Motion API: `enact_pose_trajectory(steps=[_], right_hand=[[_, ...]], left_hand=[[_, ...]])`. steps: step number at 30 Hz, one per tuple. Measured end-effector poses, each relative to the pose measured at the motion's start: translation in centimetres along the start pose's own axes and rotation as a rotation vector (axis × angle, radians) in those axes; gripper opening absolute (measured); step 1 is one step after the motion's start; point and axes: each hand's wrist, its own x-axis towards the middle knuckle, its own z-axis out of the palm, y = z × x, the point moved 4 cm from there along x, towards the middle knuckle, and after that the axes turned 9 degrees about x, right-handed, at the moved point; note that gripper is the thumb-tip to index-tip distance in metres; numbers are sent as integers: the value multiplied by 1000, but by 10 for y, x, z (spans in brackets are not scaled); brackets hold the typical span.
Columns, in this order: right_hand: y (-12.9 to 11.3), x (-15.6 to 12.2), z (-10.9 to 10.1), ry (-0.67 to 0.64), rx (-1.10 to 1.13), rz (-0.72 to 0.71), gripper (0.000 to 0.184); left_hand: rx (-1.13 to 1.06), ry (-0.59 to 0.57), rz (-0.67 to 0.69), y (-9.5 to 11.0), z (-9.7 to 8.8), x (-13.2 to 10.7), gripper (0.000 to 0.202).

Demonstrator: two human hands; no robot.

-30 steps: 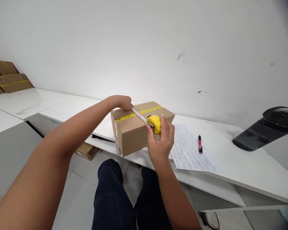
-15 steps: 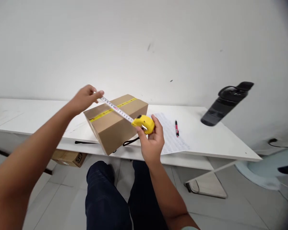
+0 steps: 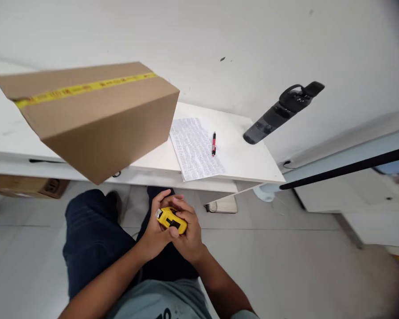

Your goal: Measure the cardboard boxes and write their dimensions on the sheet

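One white table (image 3: 246, 164) carries one taped cardboard box (image 3: 96, 115) at its near edge. A second carton (image 3: 26, 186) lies on the floor beneath. One written sheet (image 3: 194, 148) and one dark bottle (image 3: 279, 113) sit further right. The left hand (image 3: 156, 230) and right hand (image 3: 188, 232) meet over the lap, both clasping one yellow tape measure (image 3: 171, 219). One red pen (image 3: 213, 144) lies at the sheet's right edge.
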Motion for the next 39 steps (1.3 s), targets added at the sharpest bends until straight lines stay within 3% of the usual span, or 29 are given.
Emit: enact_pose_trajectory(steps=[3, 5, 6, 7, 8, 10, 11, 12, 14, 15, 18, 22, 26, 31, 34, 37, 39], right_hand=[[0, 3, -23, -251, -105, 37, 57], [3, 21, -47, -496, -177, 68, 72], [9, 38, -62, -581, -225, 70, 70], [19, 60, -80, -576, -317, 74, 52], [32, 87, -100, -465, -441, 72, 43], [66, 145, -135, -240, -838, 162, 52], [86, 170, -145, -267, -1046, 269, 57], [106, 191, -149, -374, -1199, 360, 63], [132, 222, -146, -576, -1293, 424, 61], [140, 231, -141, -650, -1289, 421, 57], [147, 236, -124, -721, -1228, 373, 41], [149, 222, -110, -667, -1177, 346, 40], [152, 215, -101, -636, -1086, 306, 40], [154, 207, -102, -623, -942, 249, 31], [154, 202, -110, -443, -846, 210, 33], [152, 201, -117, -106, -454, 201, 32], [155, 201, -111, -10, -174, 310, 41]], left_hand=[[62, 44, -57, -4, 8, 4, 66], [206, 43, -40, 6, 8, 8, 48], [282, 27, -21, 12, 9, 12, 48], [356, -1, 2, 18, 12, 18, 58], [425, -37, 35, 25, 16, 26, 75], [545, -144, 135, 37, 31, 51, 102], [606, -212, 217, 43, 40, 67, 103], [670, -286, 313, 49, 50, 85, 97], [784, -417, 459, 58, 68, 122, 78], [802, -440, 459, 60, 73, 142, 71], [686, -295, 266, 56, 67, 197, 57], [539, -67, 72, 37, 41, 241, 45], [396, 7, -25, 26, 10, 263, 45], [302, -30, -32, 32, -24, 270, 53], [268, -12, -35, 32, -33, 269, 54], [285, -6, -41, 32, -31, 268, 54], [309, -15, -49, 33, -28, 268, 52]])
